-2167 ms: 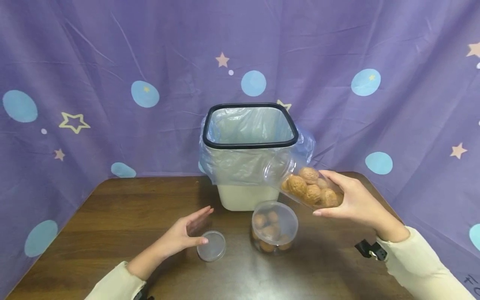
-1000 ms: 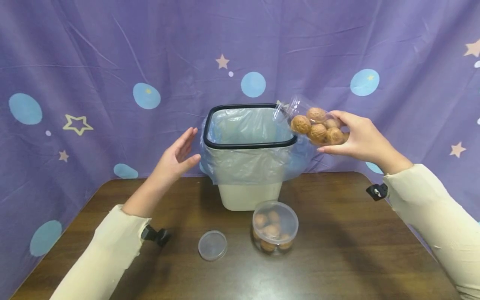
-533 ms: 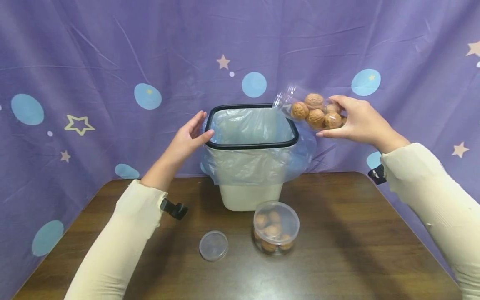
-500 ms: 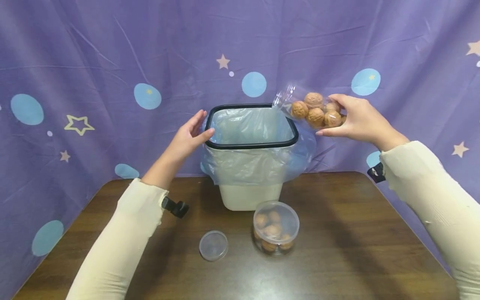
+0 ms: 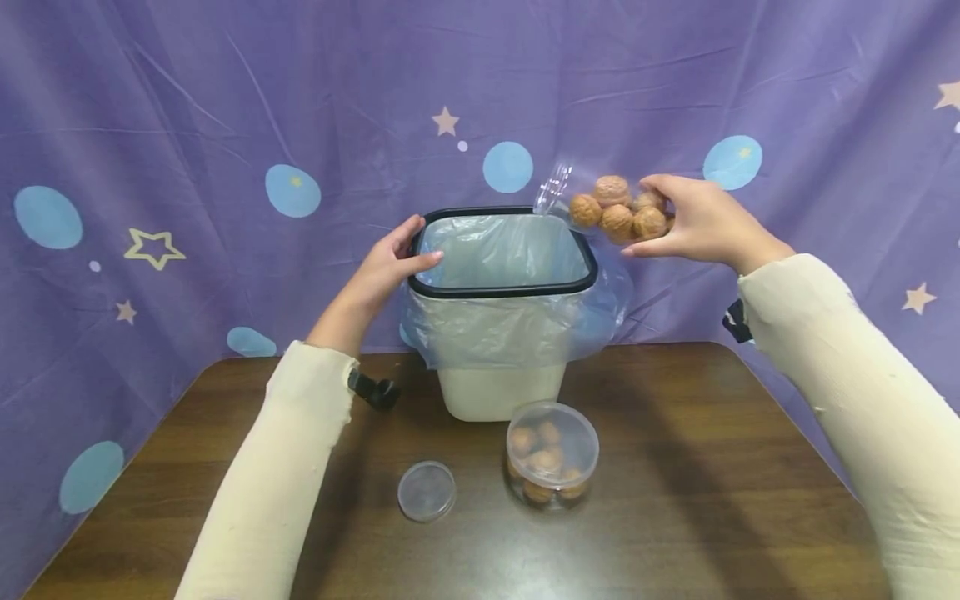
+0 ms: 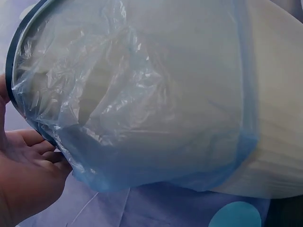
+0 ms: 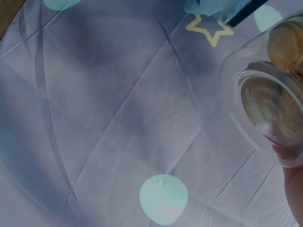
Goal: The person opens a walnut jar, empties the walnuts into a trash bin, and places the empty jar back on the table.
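In the head view my right hand (image 5: pixel 712 218) grips a clear plastic jar (image 5: pixel 553 192) by its base, above the bin's right rim. The jar lies tilted sideways, its uncapped mouth facing left over the bin, with several walnuts (image 5: pixel 617 223) inside. In the right wrist view the jar's base (image 7: pixel 270 109) shows at the right edge. My left hand (image 5: pixel 386 268) holds the left rim of a white trash can (image 5: pixel 498 396), thumb over the black rim. In the left wrist view its fingers (image 6: pixel 35 146) curl against the blue liner bag (image 6: pixel 142 132) outside.
A lidded clear round tub (image 5: pixel 552 446) with walnuts stands on the wooden table (image 5: pixel 660 533), in front of the trash can. Left of it lies a small round clear lid (image 5: pixel 426 492). A purple patterned curtain (image 5: pixel 360 100) hangs behind the table.
My right hand has raised the walnut jar from table height to above the bin's rim and shifted it slightly left. My left hand has left the small lid and come up to the rim.
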{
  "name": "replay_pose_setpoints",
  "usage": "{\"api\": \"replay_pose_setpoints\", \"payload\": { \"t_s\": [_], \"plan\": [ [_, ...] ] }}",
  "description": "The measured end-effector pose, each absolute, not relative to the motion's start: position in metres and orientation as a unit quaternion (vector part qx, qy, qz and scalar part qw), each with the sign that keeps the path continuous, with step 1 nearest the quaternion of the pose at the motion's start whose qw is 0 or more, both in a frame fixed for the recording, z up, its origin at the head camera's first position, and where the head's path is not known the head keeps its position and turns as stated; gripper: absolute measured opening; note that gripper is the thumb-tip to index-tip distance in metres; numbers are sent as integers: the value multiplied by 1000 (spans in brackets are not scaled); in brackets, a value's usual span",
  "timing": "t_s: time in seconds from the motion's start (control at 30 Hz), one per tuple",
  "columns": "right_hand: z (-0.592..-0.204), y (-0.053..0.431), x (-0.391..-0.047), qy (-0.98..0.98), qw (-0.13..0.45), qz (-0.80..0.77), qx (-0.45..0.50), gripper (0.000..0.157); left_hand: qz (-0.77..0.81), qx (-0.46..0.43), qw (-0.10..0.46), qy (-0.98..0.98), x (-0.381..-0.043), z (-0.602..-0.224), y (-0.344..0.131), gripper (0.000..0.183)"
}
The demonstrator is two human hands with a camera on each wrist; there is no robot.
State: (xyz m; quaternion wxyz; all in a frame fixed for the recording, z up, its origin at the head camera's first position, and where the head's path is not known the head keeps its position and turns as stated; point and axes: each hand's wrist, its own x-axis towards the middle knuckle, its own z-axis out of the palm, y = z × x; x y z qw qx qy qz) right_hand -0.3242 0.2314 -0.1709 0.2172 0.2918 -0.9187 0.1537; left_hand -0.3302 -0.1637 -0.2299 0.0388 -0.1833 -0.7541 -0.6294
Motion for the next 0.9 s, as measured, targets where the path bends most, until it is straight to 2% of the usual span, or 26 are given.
{"api": "replay_pose_setpoints", "payload": {
  "t_s": [0.27, 0.9],
  "plan": [
    [-165, 227, -329, -928, 192, 129, 291, 80, -655, -191, 39, -730, -333, -233, -160, 75],
    [-152, 220, -334, -937, 174, 91, 287, 84, -687, -183, 48, -702, -331, -238, -160, 75]
  ]
}}
